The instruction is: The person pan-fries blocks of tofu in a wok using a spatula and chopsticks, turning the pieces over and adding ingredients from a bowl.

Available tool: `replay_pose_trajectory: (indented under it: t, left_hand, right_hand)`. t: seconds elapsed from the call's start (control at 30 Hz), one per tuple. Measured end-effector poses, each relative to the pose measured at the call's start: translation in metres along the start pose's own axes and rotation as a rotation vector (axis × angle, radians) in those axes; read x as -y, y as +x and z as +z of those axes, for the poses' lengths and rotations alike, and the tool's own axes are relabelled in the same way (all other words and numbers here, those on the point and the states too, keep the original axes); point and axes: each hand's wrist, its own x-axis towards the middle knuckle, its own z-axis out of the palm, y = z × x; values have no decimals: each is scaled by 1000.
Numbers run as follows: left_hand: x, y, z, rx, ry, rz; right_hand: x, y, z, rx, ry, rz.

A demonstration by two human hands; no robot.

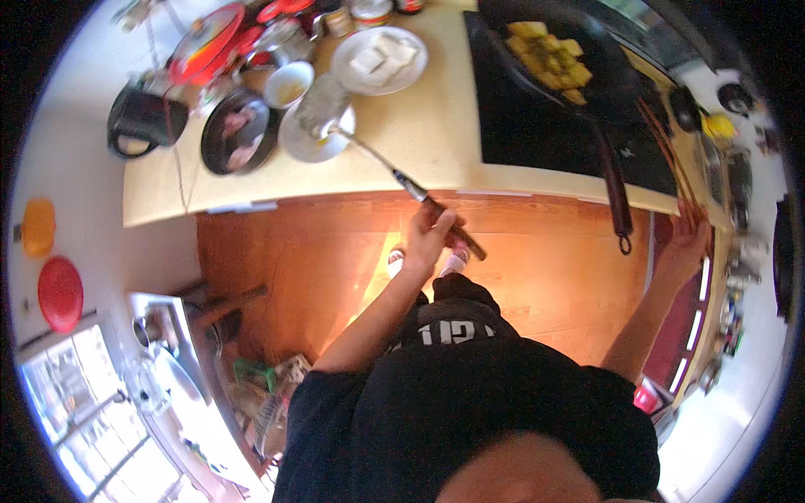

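Observation:
My left hand (434, 239) grips the wooden handle of a metal cooking turner (412, 185). The turner's broad, blurred head hangs over a white dish (295, 141) at the counter's left part. In my right hand (685, 236) is a pair of long wooden chopsticks (668, 148), tips pointing towards the cooktop. A dark pan (531, 91) with yellow food pieces (547, 56) stands on the black cooktop (522, 148). Its long dark handle (615, 182) juts past the counter's front edge, left of my right hand.
A white plate (412, 72) holds white blocks resembling tofu. Left of it stand a small white bowl (289, 72), a dark bowl (210, 154) with pinkish meat, a black pitcher (141, 119) and a red lid (179, 66). Kitchenware lines the right-hand counter (717, 214).

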Motion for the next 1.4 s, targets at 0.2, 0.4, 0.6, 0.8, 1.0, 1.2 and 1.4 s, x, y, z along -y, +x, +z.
replay_pose_trajectory:
  t: [0.2,0.4,0.6,0.8,1.0,1.2,1.4]
  left_hand:
    - [7,10,1,-54,-99,-4]
    - [13,34,16,-101,-162,23]
    - [12,59,45,-153,-270,62]
    - [24,106,66,-189,-363,66]
    - [28,152,78,-194,-427,76]
    - [20,172,68,-305,-154,8]
    - [17,147,48,-215,-192,-41]
  right_hand:
    - [2,-9,12,5,-12,-42]
    - [2,8,3,47,53,-39]
    - [4,22,-14,61,93,-33]
    - [-1,33,-37,63,146,-15]
    - [11,26,-53,-26,89,-5]
    - [7,31,-66,-16,265,67]
    - [35,16,-48,-68,238,13]
